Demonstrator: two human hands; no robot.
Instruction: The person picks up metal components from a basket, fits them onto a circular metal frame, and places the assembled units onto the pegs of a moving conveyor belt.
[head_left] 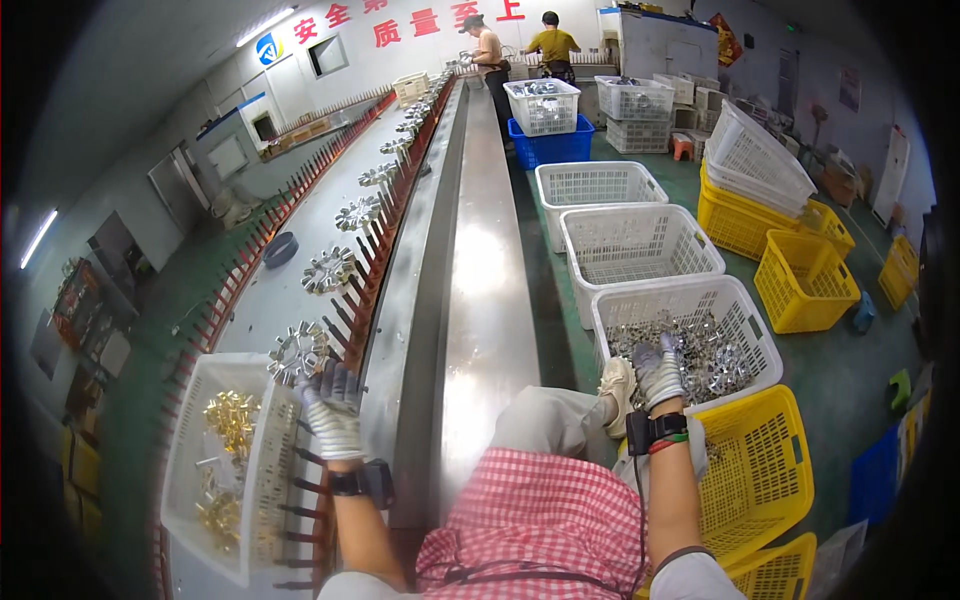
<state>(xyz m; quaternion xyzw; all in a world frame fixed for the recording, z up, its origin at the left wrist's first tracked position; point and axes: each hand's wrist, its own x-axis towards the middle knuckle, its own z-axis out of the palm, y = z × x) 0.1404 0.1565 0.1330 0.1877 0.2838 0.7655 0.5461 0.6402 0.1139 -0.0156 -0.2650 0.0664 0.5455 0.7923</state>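
Note:
My left hand (334, 412), in a grey-and-white glove, is at the right edge of a star-shaped metal rack (299, 352) with parts around its rim. Its fingers are stretched upward and look apart; whether the tips touch the rack I cannot tell. My right hand (659, 378), gloved alike, is over the near white crate (757, 352), beside a heap of small shiny metal parts (712, 352). The fingers of that hand point away from me, spread, with nothing visible in them. A white basket (262, 470) of gold-coloured small parts (232, 425) stands left of my left hand.
More star-shaped racks (330, 270) line the conveyor, whose red edge carries dark upright pins (372, 245). A steel ledge (485, 300) runs along it. White crates (640, 240) and yellow crates (805, 280) stand at right. Two people (553, 45) are at the far end.

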